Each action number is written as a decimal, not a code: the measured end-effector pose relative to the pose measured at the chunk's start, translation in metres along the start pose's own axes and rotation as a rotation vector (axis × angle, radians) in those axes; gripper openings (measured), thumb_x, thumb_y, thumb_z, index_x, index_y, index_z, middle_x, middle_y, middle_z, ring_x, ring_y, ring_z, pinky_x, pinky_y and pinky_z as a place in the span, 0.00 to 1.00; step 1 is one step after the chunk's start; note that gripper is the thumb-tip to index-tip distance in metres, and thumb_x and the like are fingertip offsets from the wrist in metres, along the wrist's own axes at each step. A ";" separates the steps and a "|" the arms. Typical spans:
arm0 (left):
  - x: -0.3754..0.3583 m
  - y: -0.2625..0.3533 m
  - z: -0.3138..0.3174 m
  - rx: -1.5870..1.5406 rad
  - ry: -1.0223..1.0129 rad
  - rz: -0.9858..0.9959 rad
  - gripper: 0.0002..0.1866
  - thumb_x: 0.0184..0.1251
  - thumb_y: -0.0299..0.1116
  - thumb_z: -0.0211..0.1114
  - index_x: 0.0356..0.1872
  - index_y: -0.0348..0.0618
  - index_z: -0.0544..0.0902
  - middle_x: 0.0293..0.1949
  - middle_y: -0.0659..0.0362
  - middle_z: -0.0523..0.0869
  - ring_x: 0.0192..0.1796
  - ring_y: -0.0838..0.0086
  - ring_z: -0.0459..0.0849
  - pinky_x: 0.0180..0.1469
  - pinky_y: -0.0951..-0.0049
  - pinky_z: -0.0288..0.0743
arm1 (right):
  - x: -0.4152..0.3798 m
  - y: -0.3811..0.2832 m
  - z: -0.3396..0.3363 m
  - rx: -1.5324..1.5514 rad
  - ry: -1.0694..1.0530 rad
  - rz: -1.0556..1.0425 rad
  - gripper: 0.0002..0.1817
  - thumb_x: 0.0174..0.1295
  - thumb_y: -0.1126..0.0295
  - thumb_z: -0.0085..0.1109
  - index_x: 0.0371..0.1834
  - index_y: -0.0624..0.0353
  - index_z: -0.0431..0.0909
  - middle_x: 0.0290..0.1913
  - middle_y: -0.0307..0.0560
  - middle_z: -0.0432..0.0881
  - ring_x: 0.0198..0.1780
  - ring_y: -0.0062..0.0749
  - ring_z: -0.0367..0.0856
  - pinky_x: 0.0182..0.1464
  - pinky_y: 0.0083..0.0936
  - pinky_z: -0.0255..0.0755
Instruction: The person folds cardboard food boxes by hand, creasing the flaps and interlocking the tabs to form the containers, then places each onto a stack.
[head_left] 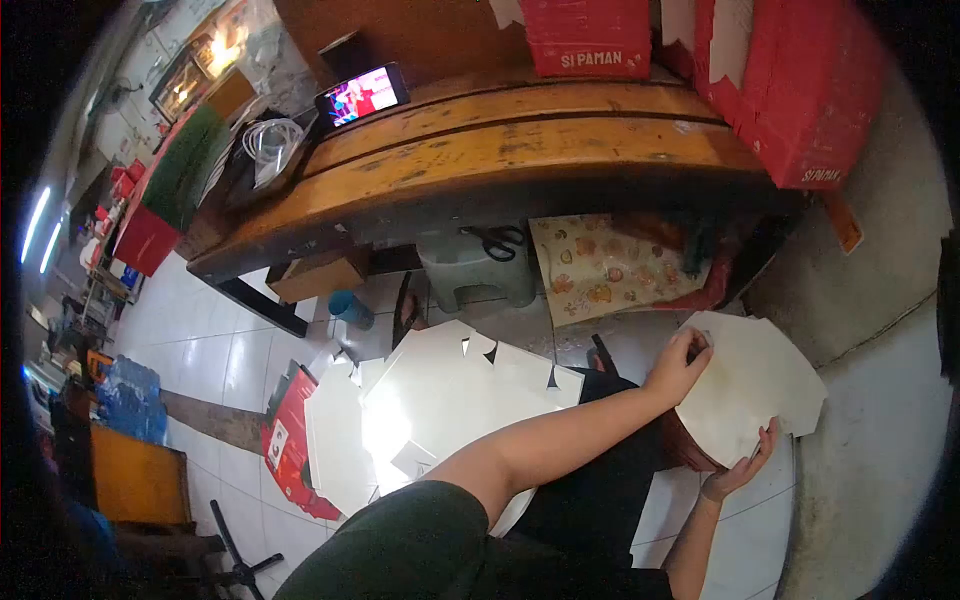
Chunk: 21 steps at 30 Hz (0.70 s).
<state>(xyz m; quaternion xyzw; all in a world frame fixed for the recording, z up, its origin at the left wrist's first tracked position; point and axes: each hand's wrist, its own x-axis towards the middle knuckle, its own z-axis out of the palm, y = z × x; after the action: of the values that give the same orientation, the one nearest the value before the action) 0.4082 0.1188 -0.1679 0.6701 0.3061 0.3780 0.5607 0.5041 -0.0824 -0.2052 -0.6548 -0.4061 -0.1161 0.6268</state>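
On my right side lies a white cardboard sheet [755,370] with angled corners, atop a stack whose reddish side shows below. My left hand [680,367] reaches across to it, fingers curled and pinched at its upper left edge. My right hand [742,464] grips the lower edge of the same sheet, fingertips along the rim. More white cardboard sheets [480,395], flat with notched edges, lie overlapping in front of me and beside my lap. A red printed cardboard piece [285,450] sticks out under their left side.
A wooden bench [500,140] stands ahead, bearing a lit phone [362,97], a coiled white cable [270,145] and red boxes [588,40]. Beneath it are a grey stool [475,262] with black scissors [497,241] and a blue cup [350,309]. A wall [880,270] rises at right.
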 end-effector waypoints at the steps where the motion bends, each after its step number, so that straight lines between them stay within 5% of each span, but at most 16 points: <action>1: -0.003 -0.004 -0.002 0.027 -0.001 0.010 0.14 0.69 0.36 0.67 0.45 0.36 0.75 0.44 0.47 0.79 0.45 0.57 0.81 0.50 0.63 0.75 | 0.000 0.000 -0.001 -0.001 -0.006 0.007 0.31 0.74 0.44 0.37 0.66 0.57 0.70 0.75 0.60 0.64 0.77 0.56 0.58 0.76 0.57 0.53; 6: -0.066 0.084 -0.101 0.583 -0.043 0.358 0.27 0.58 0.40 0.74 0.55 0.40 0.75 0.56 0.44 0.74 0.61 0.46 0.72 0.63 0.52 0.68 | 0.004 -0.009 -0.010 0.076 0.011 0.035 0.32 0.79 0.44 0.33 0.69 0.59 0.67 0.76 0.58 0.63 0.77 0.52 0.60 0.77 0.52 0.53; 10: -0.133 0.099 -0.182 1.053 0.092 0.172 0.42 0.54 0.43 0.77 0.68 0.40 0.68 0.63 0.39 0.70 0.65 0.41 0.69 0.68 0.48 0.66 | 0.005 -0.020 -0.018 0.121 0.161 0.177 0.31 0.80 0.44 0.32 0.70 0.58 0.66 0.76 0.57 0.62 0.76 0.51 0.62 0.77 0.51 0.55; 13: -0.177 0.068 -0.219 0.917 -0.050 -0.252 0.51 0.54 0.49 0.78 0.74 0.35 0.61 0.66 0.34 0.68 0.68 0.37 0.67 0.71 0.45 0.63 | 0.017 -0.040 -0.015 0.103 0.178 0.089 0.30 0.81 0.47 0.32 0.70 0.62 0.62 0.76 0.57 0.61 0.75 0.50 0.63 0.75 0.50 0.60; 16: -0.198 0.041 -0.243 0.779 -0.155 -0.219 0.57 0.55 0.58 0.76 0.75 0.31 0.57 0.69 0.29 0.62 0.71 0.32 0.63 0.74 0.43 0.60 | 0.040 -0.078 0.003 0.182 0.189 0.000 0.27 0.81 0.51 0.31 0.69 0.62 0.63 0.75 0.58 0.62 0.74 0.51 0.64 0.74 0.51 0.62; 21: -0.215 0.053 -0.224 1.032 -0.217 -0.184 0.59 0.55 0.61 0.73 0.77 0.31 0.54 0.71 0.25 0.58 0.74 0.34 0.59 0.74 0.46 0.61 | 0.051 -0.130 0.032 0.314 0.046 -0.169 0.23 0.80 0.55 0.34 0.65 0.59 0.68 0.73 0.60 0.65 0.72 0.53 0.68 0.72 0.51 0.64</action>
<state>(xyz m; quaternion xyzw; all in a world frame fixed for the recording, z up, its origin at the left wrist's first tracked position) 0.1040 0.0457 -0.1314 0.8643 0.4499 0.0561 0.2177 0.4374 -0.0480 -0.0828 -0.5097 -0.4583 -0.1185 0.7184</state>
